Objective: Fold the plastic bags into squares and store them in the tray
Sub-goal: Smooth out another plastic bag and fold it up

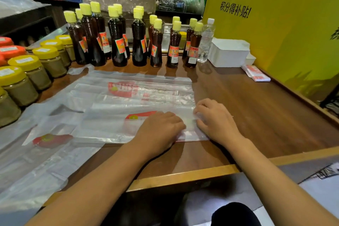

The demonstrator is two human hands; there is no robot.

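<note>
A shop's wooden desk (247, 101) ran in front of a yellow wall panel (286, 29) printed with black characters. Along the back of the desk stood a row of dark sauce bottles (117, 42) with yellow caps, and beside them a clear water bottle (207, 40). Yellow-lidded jars (34, 71) lined the left side. A white tray (229, 53) sat at the back right, against the panel, with a small stack of printed packets (255, 73) just in front of it.

Clear plastic bags (128, 95) with red print lay spread flat across the middle and left of the desk, overlapping one another. The nearest bag (106, 126) lay at the front edge of the pile. The left hand (159, 130) rested palm down on its right part, fingers loosely bent and pressing the plastic. The right hand (216, 121) sat just beside it at the bag's right end, its fingers curled onto the plastic; whether they pinched it could not be told.
</note>
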